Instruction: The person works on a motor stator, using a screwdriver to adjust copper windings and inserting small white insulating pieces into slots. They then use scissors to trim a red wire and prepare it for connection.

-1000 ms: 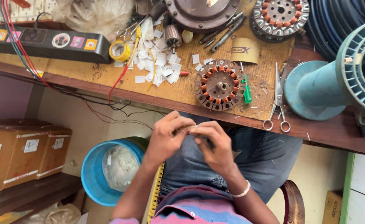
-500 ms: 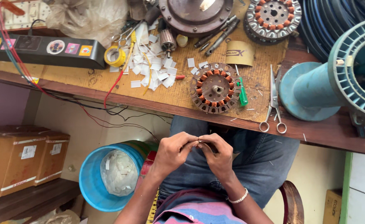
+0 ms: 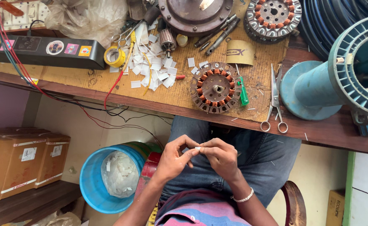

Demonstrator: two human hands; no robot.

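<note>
Bench edge btwn stator (image 3: 216,87) & scissors (image 3: 275,100) was tight; green screwdriver (image 3: 243,93) sat just beside the stator. Paper slips (image 3: 150,69) cluttered the left-centre. Bare board lay below the power strip (image 3: 41,48), crossed by red wire (image 3: 113,88). Over the lap, both hands (image 3: 200,157) had open air; bucket (image 3: 92,184) stood to the left, prob. clear of the elbow.

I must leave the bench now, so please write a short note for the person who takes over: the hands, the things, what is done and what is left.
Left hand and right hand: both over the lap, fingertips meeting in a grip on one small white paper piece.
Wound stator lies flat on the workbench, untouched, with a green screwdriver and scissors beside it.
Heap of white paper pieces sits left of the stator.
Blue bucket below holds white scraps.
Done: one piece in hand.
Left: the heap is still on the bench.
</note>
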